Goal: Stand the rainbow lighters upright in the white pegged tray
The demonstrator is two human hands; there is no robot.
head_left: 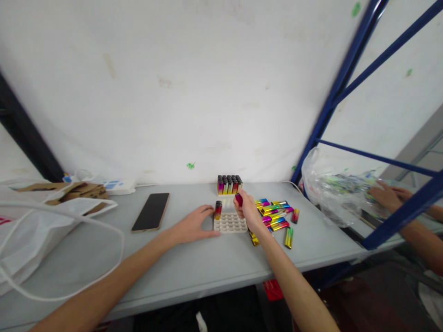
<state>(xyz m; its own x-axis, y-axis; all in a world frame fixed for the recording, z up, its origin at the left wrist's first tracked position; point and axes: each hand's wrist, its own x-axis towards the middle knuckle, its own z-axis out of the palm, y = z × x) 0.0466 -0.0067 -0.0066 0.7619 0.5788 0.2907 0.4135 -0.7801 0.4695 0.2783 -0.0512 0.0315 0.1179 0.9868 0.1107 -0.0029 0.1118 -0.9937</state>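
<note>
My right hand point(247, 211) is closed around a lighter point(238, 199) with a reddish-pink end, held just above the white grid tray point(231, 224). One red-and-gold lighter point(218, 210) with a black top stands upright in the tray's far left corner. My left hand point(195, 225) lies along the tray's left side, thumb and fingers spread, the thumb by its near corner and the fingertips beside the standing lighter. To the right of the tray is a loose pile of shiny multicoloured lighters point(275, 216). Behind it, another tray holds several upright lighters point(230, 185).
A phone point(151, 212) lies left of my left hand. Farther left are a white bag point(31, 235), cardboard point(79, 193) and a white cable point(117, 258). A blue metal frame point(332, 101) and a clear plastic bag point(321, 189) stand right, with another person's hands point(387, 196) beyond.
</note>
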